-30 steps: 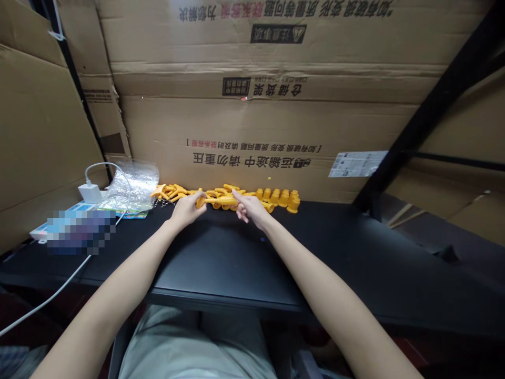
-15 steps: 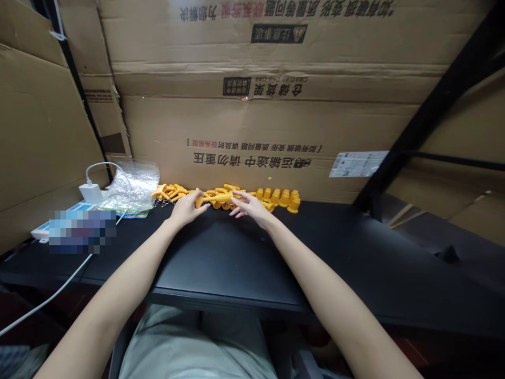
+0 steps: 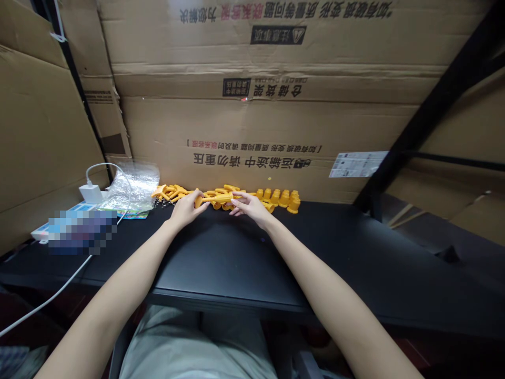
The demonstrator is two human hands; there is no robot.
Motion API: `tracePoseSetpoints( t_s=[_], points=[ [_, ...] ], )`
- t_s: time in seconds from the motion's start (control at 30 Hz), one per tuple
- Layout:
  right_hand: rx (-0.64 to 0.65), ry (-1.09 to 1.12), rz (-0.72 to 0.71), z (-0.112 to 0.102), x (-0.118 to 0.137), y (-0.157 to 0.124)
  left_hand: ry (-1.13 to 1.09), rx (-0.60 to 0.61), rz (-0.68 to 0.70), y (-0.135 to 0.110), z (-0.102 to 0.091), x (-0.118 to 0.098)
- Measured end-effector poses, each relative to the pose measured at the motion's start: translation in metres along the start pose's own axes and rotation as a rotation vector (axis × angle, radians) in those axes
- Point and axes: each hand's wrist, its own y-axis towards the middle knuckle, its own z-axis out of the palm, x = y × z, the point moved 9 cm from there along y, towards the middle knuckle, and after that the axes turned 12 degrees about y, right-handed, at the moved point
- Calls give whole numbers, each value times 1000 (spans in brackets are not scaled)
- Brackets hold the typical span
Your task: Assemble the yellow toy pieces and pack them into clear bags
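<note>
A long yellow plastic piece [image 3: 216, 198] lies lengthwise between my two hands, just above the black table [image 3: 232, 252]. My left hand [image 3: 188, 206] is closed around its wider left end. At the other end, the thumb and fingers of my right hand [image 3: 251, 208] pinch the piece's tip. Behind my hands, several loose yellow plastic parts [image 3: 232, 188] lie in a heap, partly hidden by my fingers. Right of them, several yellow cup-shaped parts with flared rims [image 3: 284, 198] stand in rows. Small dark bits, perhaps screws, lie near the heap's left end.
A cardboard wall [image 3: 256, 121] rises right behind the parts. On the left are a clear plastic bag [image 3: 134, 184], a white charger [image 3: 90, 193] on a power strip, and a white cable [image 3: 59, 289] running over the table edge. A black post [image 3: 426, 110] slants up at the right.
Almost nothing has changed. Both hands keep their grip on the yellow piece in the same place.
</note>
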Motion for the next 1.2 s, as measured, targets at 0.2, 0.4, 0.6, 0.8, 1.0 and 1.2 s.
tracePoseSetpoints(
  t_s=[0.2, 0.4, 0.6, 0.8, 1.0, 1.2],
  points=[
    [-19, 28, 14, 0, 1, -2, 3, 6, 4, 0, 1, 0],
    [-36, 48, 37, 1, -1, -2, 16, 4, 8, 0, 2, 1],
    [-27, 162, 78, 6, -4, -2, 22, -7, 25, 0, 3, -2],
    [-51, 319, 130, 9, -7, -4, 32, 0, 16, -1, 3, -4],
    [-100, 460, 83, 1, -3, 1, -89, 63, 72, -4, 6, -13],
    [-485, 141, -300, -74, 13, 6, -132, 130, 103, -6, 17, -14]
  ],
)
